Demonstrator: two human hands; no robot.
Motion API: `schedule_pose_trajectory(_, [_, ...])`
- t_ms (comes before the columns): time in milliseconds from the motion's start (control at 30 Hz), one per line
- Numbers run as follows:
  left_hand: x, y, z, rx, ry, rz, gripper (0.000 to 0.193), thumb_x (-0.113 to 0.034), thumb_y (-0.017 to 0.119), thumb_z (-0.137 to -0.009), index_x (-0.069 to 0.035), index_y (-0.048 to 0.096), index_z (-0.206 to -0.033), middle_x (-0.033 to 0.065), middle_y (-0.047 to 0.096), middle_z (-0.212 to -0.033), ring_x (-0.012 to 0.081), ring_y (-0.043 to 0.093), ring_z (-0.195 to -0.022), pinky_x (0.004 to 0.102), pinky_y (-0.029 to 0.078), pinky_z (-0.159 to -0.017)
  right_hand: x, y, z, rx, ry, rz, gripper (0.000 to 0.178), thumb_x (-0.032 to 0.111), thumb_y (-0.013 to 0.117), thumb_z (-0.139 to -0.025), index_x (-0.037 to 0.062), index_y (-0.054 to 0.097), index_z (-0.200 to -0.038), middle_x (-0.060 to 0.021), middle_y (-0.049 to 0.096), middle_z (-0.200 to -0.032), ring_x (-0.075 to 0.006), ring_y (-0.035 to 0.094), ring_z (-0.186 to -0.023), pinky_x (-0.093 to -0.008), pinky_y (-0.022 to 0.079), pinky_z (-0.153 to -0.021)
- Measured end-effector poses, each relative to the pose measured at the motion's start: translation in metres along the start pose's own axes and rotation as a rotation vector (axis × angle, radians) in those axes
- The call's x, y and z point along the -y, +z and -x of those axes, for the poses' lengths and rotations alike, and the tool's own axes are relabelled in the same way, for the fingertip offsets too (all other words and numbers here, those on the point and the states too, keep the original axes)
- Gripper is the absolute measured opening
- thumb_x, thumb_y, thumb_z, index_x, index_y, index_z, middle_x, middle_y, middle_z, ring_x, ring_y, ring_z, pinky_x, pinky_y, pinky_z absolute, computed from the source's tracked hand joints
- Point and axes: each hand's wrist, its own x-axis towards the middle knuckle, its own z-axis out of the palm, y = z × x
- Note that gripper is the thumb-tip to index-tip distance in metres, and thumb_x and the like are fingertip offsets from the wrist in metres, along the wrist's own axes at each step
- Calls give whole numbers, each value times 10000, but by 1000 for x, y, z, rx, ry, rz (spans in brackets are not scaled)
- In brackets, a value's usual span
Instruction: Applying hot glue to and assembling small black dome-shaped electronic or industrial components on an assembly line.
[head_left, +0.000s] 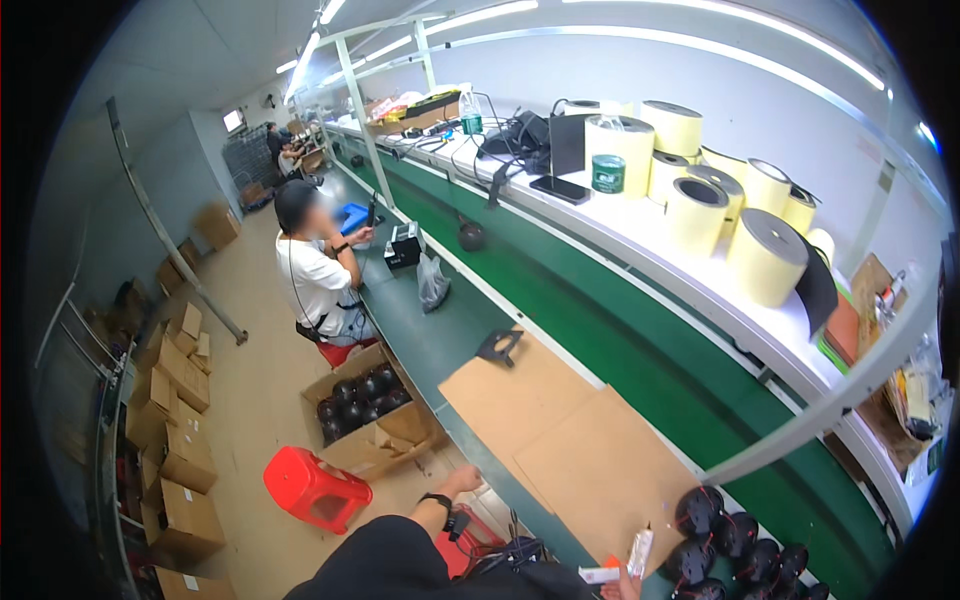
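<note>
Right hand: our right hand (622,588), cut by the lower edge, is closed around a white tube (640,553); a white piece with an orange end (599,575) shows just left of it, and whether we grip that too we cannot tell.
Left hand: our left hand (462,480) looks curled at the bench edge, left of and beyond the tube grip; we cannot tell whether it holds anything.
Tube risk: if we squeeze too hard, we could spill any contents onto the cardboard sheets (610,462) just beyond our grip.
Round-part risk: the black round parts (737,533) sit close to the right of our grip, so a careless sideways swing could knock them and set some rolling.
Cable risk: dark cables (515,550) bunch between our hands, near our body; a sleeve could snag there.
Tubes: we count one in our grip.
Sheets: two, overlapping, ahead of our right hand.
Bracket: one black bracket (499,347), on the sheet farther from our grip.
Round parts: at least seven right of our grip; the frame edge cuts off the count.
Carton: one open carton (375,440) of black balls beyond our left hand; they overlap too much to count.
Belt balls: two on the green belt (600,310), the nearer black ball (471,236) far ahead of our grip.
</note>
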Motion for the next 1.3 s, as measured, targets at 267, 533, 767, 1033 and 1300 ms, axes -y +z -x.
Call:
schedule_pose_trajectory(267, [-83,-71,-32,298,62,-251,453,-497,694,-715,-52,748,-780,114,729,-728,292,724,-780,429,560,-717,-10,19,-63,-21,-72,-125,296,294,679,-971,59,616,-1139,-71,685,-848,-208,677,-681,-368,582,-609])
schedule_pose_trajectory(533, [-49,-68,-83,558,-201,299,338,-322,645,-801,3,706,-734,129,695,-668,223,690,-549,341,556,-491,-77,-34,-10,-291,97,-81,402,413,727,-926,31,645,-1017,-47,678,-857,-170,645,-726,-342,533,-594])
schedule_pose_trajectory(767, [-56,-65,-84,515,-149,337,335,-287,611,-808,-46,600,-575,122,615,-515,220,617,-411,324,428,-365,-3,7,31,-336,404,199,667,605,660,-873,-62,636,-860,-141,667,-658,-213,658,-506,-314,538,-437])
schedule_pose_trajectory(1033, [-50,-64,-78,459,-132,385,354,-262,599,-813,-36,578,-542,125,596,-496,229,596,-389,327,411,-348,-16,22,35,-489,280,117,597,542,739,-842,-41,671,-735,-119,659,-638,-182,640,-494,-299,539,-429])
schedule_pose_trajectory(1300, [-49,-65,-80,490,-132,358,353,-241,577,-813,-32,557,-529,140,577,-480,233,569,-360,324,401,-319,-14,28,33,-429,245,97,574,541,694,-885,-18,652,-763,-91,628,-633,-159,607,-498,-312,548,-457])
